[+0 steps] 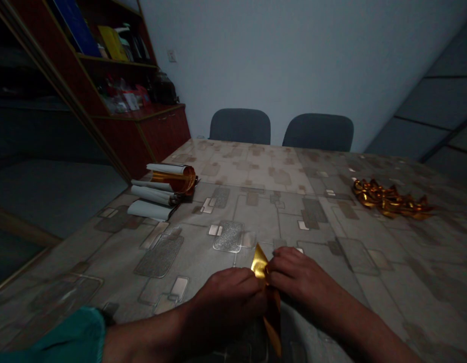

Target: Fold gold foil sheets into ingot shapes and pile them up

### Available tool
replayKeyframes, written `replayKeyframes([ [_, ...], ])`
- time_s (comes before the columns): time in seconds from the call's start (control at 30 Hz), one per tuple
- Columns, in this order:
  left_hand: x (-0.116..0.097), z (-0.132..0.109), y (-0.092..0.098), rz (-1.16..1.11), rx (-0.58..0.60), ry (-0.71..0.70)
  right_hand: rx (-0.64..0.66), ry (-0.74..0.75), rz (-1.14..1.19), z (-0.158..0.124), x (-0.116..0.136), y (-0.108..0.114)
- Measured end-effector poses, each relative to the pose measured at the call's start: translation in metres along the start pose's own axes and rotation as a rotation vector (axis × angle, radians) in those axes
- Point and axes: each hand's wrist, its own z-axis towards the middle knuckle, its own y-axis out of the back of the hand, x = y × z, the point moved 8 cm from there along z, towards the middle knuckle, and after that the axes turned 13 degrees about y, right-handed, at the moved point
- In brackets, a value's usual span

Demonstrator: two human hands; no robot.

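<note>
A folded piece of gold foil paper (260,262) stands between my two hands near the front of the table, its pointed tip upward and a long lower part hanging toward me. My left hand (231,297) is closed on its left side, with the fingers curled. From the right, my right hand (293,272) pinches the same paper near its middle. A cluster of folded gold paper pieces (390,199) lies at the far right. On the left is a stack of curled gold and white paper sheets (161,191).
A patterned cloth covers the table (256,209). Behind its far edge stand two grey chairs (241,126), (318,132) against a pale wall. A reddish wooden cabinet (163,131) with filled shelves is at the back left.
</note>
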Motion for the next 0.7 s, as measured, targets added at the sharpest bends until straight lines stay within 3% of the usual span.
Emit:
replayKeyframes([
  [0.17,-0.008,-0.002,-0.009,0.086,0.037,-0.037,-0.039,-0.039,0.177,0.002,-0.002,0.005],
  [0.4,-0.01,-0.002,-0.02,0.236,0.023,-0.062,-0.1,-0.209,0.499,-0.004,-0.002,0.021],
  [0.6,-0.005,0.012,-0.016,0.102,-0.038,0.082,-0.072,-0.367,0.451,-0.013,-0.004,0.011],
  [0.7,-0.001,0.013,-0.013,0.019,-0.044,0.117,-0.103,-0.358,0.489,-0.011,-0.005,0.006],
])
